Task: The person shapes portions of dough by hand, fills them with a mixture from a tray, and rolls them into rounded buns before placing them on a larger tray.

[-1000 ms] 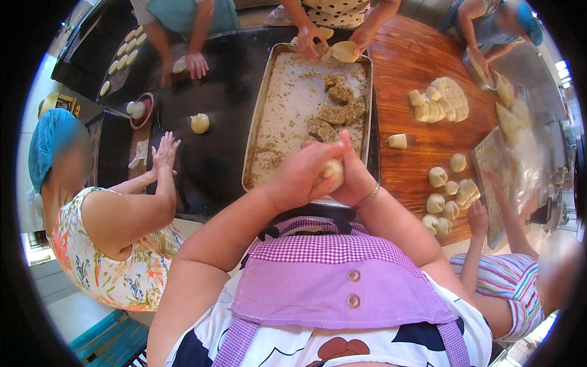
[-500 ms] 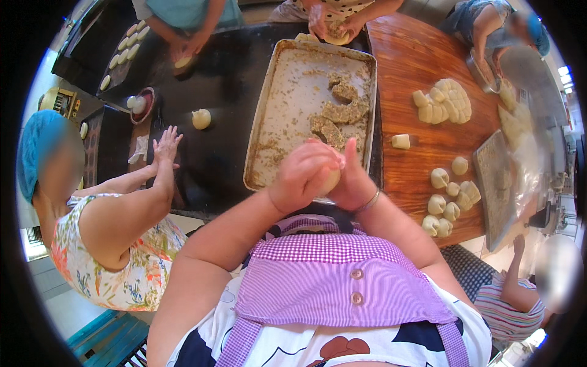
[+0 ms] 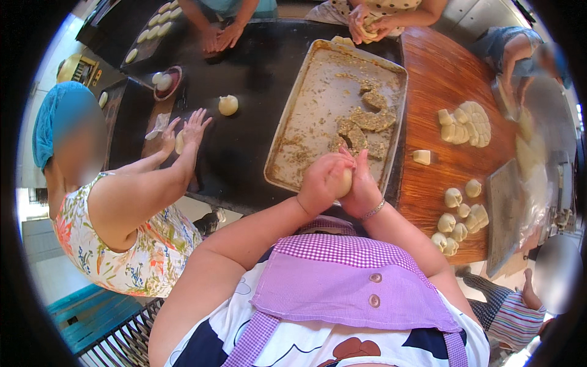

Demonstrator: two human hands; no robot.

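Ball of dough cupped between two palms at the tray's edge

The left hand's fingers [image 3: 333,166] lie bent and close together, wrapped over a pale ball of dough [image 3: 347,182]. The right hand [image 3: 365,189] presses its palm to the other side, only slightly curled, so the left hand [image 3: 326,181] and its partner hold the ball between them. Most of it is hidden; a smooth strip shows in the gap. A bracelet [image 3: 374,209] circles the right wrist.

Hands and ball are above the near edge of a metal tray [image 3: 315,101], and just beyond the fingertips lies a winding strip of crumbly brown filling [image 3: 374,120]. The tray sits mostly on a black table [image 3: 247,147], where one lone bun [image 3: 228,105] rests to the left. On the right, a wooden table [image 3: 422,211] carries dough lumps [image 3: 453,197] and a cut slab [image 3: 474,125]. A co-worker in a flowered top [image 3: 137,254] holds flat dough [image 3: 179,142] between both palms.
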